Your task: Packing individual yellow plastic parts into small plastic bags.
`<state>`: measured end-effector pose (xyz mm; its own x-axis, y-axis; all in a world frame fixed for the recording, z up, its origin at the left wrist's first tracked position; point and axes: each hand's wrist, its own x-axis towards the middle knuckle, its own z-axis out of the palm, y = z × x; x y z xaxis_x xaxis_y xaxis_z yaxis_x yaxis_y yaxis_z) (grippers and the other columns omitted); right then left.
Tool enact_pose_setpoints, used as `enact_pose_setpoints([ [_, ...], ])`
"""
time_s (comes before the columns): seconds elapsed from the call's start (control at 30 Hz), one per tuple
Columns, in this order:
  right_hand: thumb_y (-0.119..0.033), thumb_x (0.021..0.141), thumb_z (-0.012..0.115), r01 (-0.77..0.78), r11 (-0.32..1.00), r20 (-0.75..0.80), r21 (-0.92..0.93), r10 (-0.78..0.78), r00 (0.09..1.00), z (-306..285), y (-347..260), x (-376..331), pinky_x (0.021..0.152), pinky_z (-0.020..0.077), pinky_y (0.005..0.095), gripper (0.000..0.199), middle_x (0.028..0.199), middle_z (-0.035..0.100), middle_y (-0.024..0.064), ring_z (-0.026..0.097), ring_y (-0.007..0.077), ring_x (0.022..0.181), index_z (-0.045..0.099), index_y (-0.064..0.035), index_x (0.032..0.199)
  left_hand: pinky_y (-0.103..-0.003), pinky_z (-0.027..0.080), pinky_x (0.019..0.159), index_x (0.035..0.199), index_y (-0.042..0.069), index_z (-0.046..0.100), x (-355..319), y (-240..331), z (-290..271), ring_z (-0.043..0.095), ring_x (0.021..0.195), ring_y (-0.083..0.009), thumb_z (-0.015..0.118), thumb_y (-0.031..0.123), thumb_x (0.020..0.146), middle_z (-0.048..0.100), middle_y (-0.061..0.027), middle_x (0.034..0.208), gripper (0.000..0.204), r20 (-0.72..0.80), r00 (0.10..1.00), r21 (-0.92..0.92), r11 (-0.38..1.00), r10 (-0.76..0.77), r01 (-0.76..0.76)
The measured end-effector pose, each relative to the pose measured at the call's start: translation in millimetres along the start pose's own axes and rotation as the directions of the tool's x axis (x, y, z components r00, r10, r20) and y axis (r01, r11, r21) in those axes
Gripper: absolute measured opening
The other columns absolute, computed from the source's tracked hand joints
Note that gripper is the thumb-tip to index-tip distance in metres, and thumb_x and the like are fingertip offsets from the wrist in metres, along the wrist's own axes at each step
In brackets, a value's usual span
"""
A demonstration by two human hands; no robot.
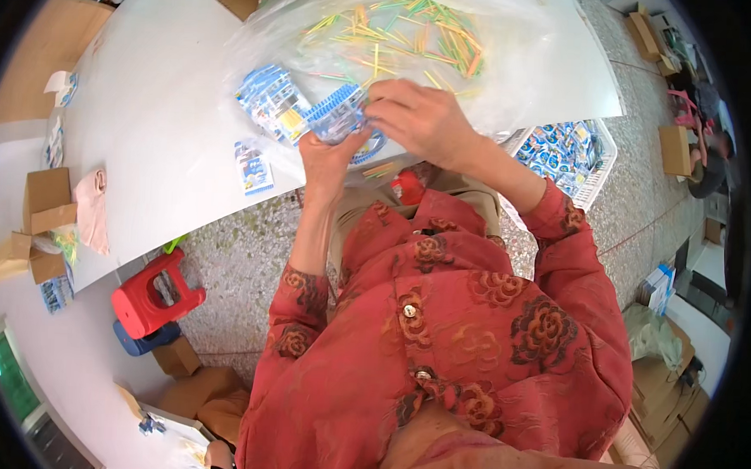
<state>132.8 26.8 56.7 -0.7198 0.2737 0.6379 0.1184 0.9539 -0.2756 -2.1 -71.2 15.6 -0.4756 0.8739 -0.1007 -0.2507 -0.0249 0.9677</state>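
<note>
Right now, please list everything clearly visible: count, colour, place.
Flat table: one, white, upper area
Plastic film: one, transparent, on table
Thin straight sticks: many, yellow, green, orange, on film
Printed packets: several, blue and white, on table, left
Slatted plastic basket: one, white, filled, right of table
Moulded plastic stool: one, red, lower left
Crumpled cloth: one, pink, table's left edge
Cardboard boxes: several, brown, both sides
Flowered jacket: one, red, worn
Left hand: one, bare, holding packet
Right hand: one, bare, touching packet

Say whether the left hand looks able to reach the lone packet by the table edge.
Probably yes: the packet lies close, nothing evident between, though the left hand holds blue packaging.
</note>
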Motion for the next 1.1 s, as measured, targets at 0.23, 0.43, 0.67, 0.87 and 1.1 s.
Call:
enact_pose_setpoints([
  [0.23,-0.011,0.072,0.065,-0.258,0.936,0.066,0.241,0.249,0.966,3.0,-3.2,-9.8,0.057,0.0482,0.0293,0.014,0.085,0.059,0.0048,0.059,0.0212,0.068,0.06,-0.0058,0.084,-0.021,0.047,0.063,0.09,0.0,0.064,-1.4,-3.7,0.3,0.058,0.073,-0.0071,0.064,-0.005,0.071,0.064,-0.0018,0.084,0.02,0.052,0.999,-0.025,1.0,0.015,-0.014],
  [0.43,-0.008,0.075,0.059,-0.303,0.85,0.381,0.431,0.133,0.915,-12.5,-1.0,0.3,0.057,0.0456,0.0306,0.009,0.078,0.059,0.0064,0.058,0.0193,0.065,0.06,-0.0069,0.084,-0.023,0.048,0.066,0.091,0.0,0.063,-0.1,-27.7,-5.8,0.059,0.074,-0.0082,0.066,-0.001,0.07,0.064,-0.0023,0.084,0.021,0.07,0.997,0.012,1.0,0.028,-0.029],
  [0.67,-0.009,0.082,0.054,-0.601,0.656,0.291,0.457,0.528,0.798,-4.9,84.4,-8.3,0.06,0.047,0.025,0.014,0.083,0.061,0.0036,0.056,0.0079,0.066,0.06,-0.0044,0.093,-0.025,0.049,0.073,0.096,0.0,0.063,-4.7,-17.3,-0.8,0.06,0.078,-0.0109,0.069,-0.003,0.07,0.065,-0.0045,0.09,0.027,0.042,0.999,-0.074,0.997,-0.03,0.033],
  [0.87,-0.009,0.077,0.055,-0.383,0.874,0.167,-0.298,0.443,0.881,-9.4,240.4,-52.9,0.078,0.0474,0.0359,0.027,0.094,0.061,0.0163,0.058,0.0347,0.083,0.059,-0.0053,0.103,-0.026,0.049,0.075,0.099,-0.001,0.062,-4.7,-17.3,1.7,0.061,0.081,-0.0119,0.069,-0.004,0.069,0.064,-0.0056,0.093,0.031,0.062,0.997,-0.106,0.994,-0.035,0.041],
  [1.1,-0.01,0.076,0.056,-0.163,0.82,0.052,-0.548,0.228,0.972,-43.0,223.0,-32.6,0.087,0.0417,0.0396,0.028,0.093,0.059,0.0187,0.052,0.0331,0.098,0.057,-0.0041,0.103,-0.026,0.049,0.074,0.099,-0.001,0.061,-8.7,-17.4,-4.5,0.06,0.08,-0.0116,0.068,-0.004,0.07,0.064,-0.0057,0.093,0.03,0.054,0.998,-0.104,0.994,-0.039,0.044],
])
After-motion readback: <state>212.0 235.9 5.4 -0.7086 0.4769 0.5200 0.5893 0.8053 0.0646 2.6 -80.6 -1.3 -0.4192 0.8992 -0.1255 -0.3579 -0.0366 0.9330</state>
